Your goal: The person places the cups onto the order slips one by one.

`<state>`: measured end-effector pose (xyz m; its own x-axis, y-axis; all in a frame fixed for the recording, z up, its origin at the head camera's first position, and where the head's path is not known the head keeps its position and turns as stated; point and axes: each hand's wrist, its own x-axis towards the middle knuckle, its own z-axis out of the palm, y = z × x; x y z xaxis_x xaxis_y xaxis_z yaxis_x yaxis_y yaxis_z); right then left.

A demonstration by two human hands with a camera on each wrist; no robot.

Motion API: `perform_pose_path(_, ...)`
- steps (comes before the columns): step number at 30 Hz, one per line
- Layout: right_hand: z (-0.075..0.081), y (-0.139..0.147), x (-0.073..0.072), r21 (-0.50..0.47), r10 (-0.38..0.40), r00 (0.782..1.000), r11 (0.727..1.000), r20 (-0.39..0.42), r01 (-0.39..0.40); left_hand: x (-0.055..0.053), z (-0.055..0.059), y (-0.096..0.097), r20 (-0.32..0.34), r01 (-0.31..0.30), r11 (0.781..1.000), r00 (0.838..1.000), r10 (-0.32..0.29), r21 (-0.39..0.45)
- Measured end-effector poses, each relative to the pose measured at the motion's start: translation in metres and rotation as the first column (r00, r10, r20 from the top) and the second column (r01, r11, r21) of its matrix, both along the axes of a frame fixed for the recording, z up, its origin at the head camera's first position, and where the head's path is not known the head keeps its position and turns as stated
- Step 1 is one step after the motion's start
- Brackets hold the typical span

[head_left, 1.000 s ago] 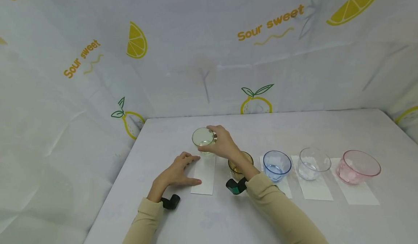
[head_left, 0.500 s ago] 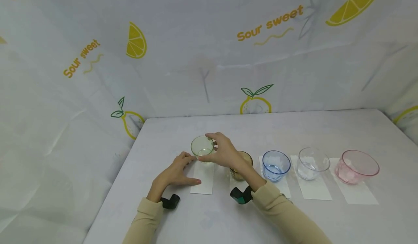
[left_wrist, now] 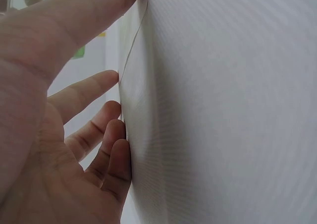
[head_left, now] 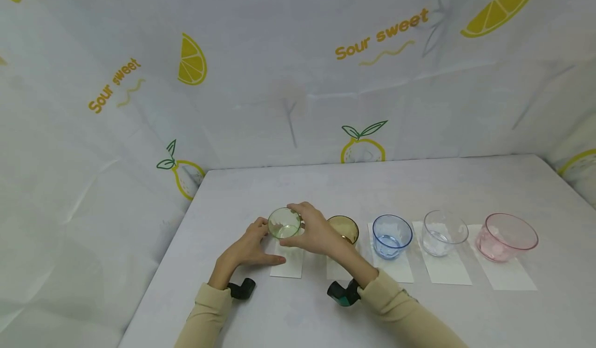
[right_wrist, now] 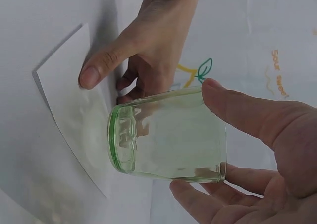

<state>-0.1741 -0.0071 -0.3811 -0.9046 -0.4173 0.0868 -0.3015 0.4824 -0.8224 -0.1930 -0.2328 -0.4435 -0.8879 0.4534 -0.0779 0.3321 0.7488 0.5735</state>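
Observation:
My right hand [head_left: 313,230] grips a pale green glass cup [head_left: 284,224] near its rim, thumb on one side and fingers on the other. In the right wrist view the green cup [right_wrist: 168,135] hangs with its base just off a white paper slip [right_wrist: 74,100]; whether it touches cannot be told. My left hand [head_left: 251,247] lies beside that slip [head_left: 286,265] with fingers spread. Its thumb rests on the slip, and in the left wrist view the fingertips [left_wrist: 119,152] touch the tabletop.
To the right stand an amber glass cup [head_left: 343,226], a blue one [head_left: 392,237], a colourless one [head_left: 444,234] and a pink one [head_left: 507,237], each on a white slip. Behind the table [head_left: 298,312] hangs a lemon-printed cloth [head_left: 261,79].
My right hand has brought the green cup nearer to me and down over the front slip, uncovering more of the amber cup. The left hand has stayed in place.

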Motion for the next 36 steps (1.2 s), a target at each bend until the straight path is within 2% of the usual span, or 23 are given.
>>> perform_pose_path(9, -0.01, -0.005, 0.006, 0.021, -0.001, 1.0, 1.0, 0.029, 0.0, 0.001, -0.001, -0.001, -0.005, 0.021, 0.999, 1.0, -0.021, 0.034)
perform_pose_path(18, -0.017, -0.006, 0.008, 0.023, 0.005, 1.0, 1.0, -0.006, -0.005, 0.002, 0.0, 0.0, -0.006, 0.023, 0.999, 1.0, -0.022, 0.024)
perform_pose_path(36, -0.018, -0.006, 0.01, 0.053, 0.025, 1.0, 0.998, -0.003, -0.024, 0.002, -0.003, 0.0, 0.007, 0.011, 0.999, 1.0, -0.011, 0.032)
